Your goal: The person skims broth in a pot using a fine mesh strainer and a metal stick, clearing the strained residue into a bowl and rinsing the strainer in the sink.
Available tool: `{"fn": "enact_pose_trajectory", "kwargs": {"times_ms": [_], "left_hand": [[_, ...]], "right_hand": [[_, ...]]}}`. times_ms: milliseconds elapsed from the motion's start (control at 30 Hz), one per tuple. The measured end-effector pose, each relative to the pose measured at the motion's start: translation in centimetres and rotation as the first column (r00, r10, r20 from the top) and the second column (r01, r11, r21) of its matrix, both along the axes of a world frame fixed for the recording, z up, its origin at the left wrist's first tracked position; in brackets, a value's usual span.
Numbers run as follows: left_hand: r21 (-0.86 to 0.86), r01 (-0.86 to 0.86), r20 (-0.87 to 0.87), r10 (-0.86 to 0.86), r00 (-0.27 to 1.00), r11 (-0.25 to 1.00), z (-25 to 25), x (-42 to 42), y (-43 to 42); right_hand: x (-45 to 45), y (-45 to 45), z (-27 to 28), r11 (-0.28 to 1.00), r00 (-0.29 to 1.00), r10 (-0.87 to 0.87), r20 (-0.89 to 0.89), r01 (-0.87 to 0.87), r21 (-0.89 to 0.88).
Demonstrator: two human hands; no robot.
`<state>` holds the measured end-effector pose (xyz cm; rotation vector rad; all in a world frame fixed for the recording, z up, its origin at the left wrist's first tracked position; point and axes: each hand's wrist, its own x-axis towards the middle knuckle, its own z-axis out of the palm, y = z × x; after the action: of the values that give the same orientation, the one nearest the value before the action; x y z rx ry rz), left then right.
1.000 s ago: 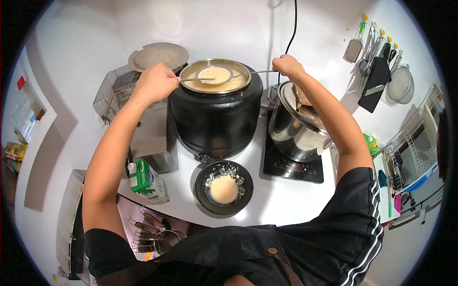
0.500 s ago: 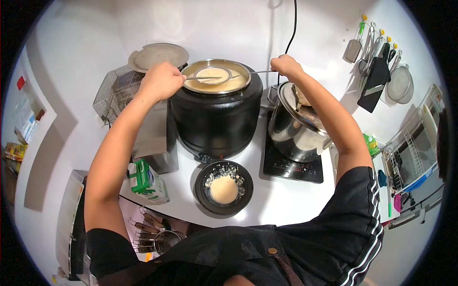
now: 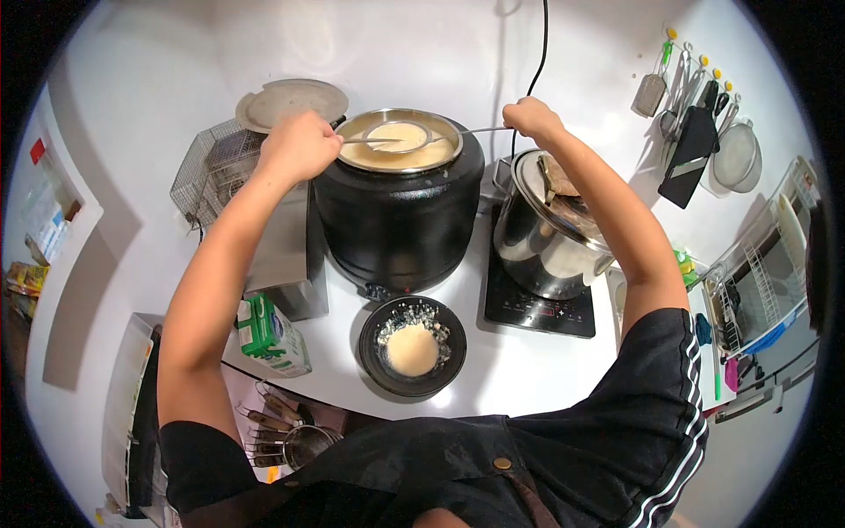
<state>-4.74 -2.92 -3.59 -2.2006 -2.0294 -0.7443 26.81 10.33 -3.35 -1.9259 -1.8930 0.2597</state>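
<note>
A black soup kettle [image 3: 400, 224] with a steel rim is filled with cream-coloured liquid [image 3: 444, 155]. My right hand [image 3: 531, 119] is closed on the long thin handle of a round strainer [image 3: 429, 141], whose ring lies in the kettle's opening with pale liquid inside it. At the kettle's left rim, my left hand [image 3: 301, 148] grips a thin metal utensil [image 3: 365, 141] that reaches over the strainer; its far end is in the liquid and hard to make out. A black bowl [image 3: 370, 352] in front of the kettle holds cream liquid with white lumps round it.
A steel pot [image 3: 546, 255] stands on a black induction cooker [image 3: 539, 315] at the right. Left of the kettle are a green-and-white carton [image 3: 273, 339], a steel box [image 3: 286, 260], a wire basket [image 3: 198, 180] and a round lid [image 3: 295, 101]. Utensils [image 3: 691, 150] hang on the right wall.
Compared with the first frame, my left hand has shifted slightly right with its utensil. The strainer's ring moved slightly left, then back right. My right hand has barely moved.
</note>
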Motion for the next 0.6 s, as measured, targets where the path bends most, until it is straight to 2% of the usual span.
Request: {"fn": "enact_pose_trajectory", "kwargs": {"times_ms": [67, 167, 267, 400, 467, 500, 567, 600], "left_hand": [[0.023, -0.129, -0.016, 0.129, 0.991, 0.991, 0.1, 0.1, 0.1], [-0.052, -0.045, -0.022, 0.044, 0.999, 0.998, 0.5, 0.5, -0.4], [0.010, -0.120, -0.055, 0.120, 0.991, 0.993, 0.2, 0.2, 0.3], [-0.045, -0.063, -0.039, 0.061, 0.997, 0.997, 0.1, 0.3, 0.4], [0.116, -0.090, -0.020, 0.092, 0.996, 0.989, -0.3, 0.0, 0.7], [0.116, -0.091, -0.019, 0.094, 0.995, 0.989, -0.2, 0.0, 0.6], [0.003, -0.072, -0.028, 0.072, 0.997, 0.997, 0.1, 0.3, 0.6], [0.001, -0.072, -0.028, 0.072, 0.997, 0.997, 0.2, 0.4, 0.6]], "right_hand": [[0.0, -0.1, -0.2, 1.000, 1.000, 0.003, -0.004, -0.003, 0.009], [-0.3, -0.7, 0.2, 1.000, 1.000, -0.004, 0.007, 0.004, 0.017], [-0.5, -1.3, 0.3, 1.000, 1.000, 0.002, 0.024, -0.002, -0.001], [-0.6, -1.3, 0.4, 1.000, 1.000, -0.002, 0.016, 0.002, 0.008], [-0.7, -1.2, 0.3, 1.000, 1.000, -0.003, 0.020, 0.003, -0.004], [-0.7, -1.1, 0.4, 1.000, 1.000, -0.003, 0.024, 0.004, -0.011], [-0.8, -1.0, 0.5, 1.000, 1.000, -0.003, 0.020, 0.003, -0.012], [-0.7, -1.0, 0.4, 1.000, 1.000, -0.003, 0.017, 0.003, -0.018]]}}
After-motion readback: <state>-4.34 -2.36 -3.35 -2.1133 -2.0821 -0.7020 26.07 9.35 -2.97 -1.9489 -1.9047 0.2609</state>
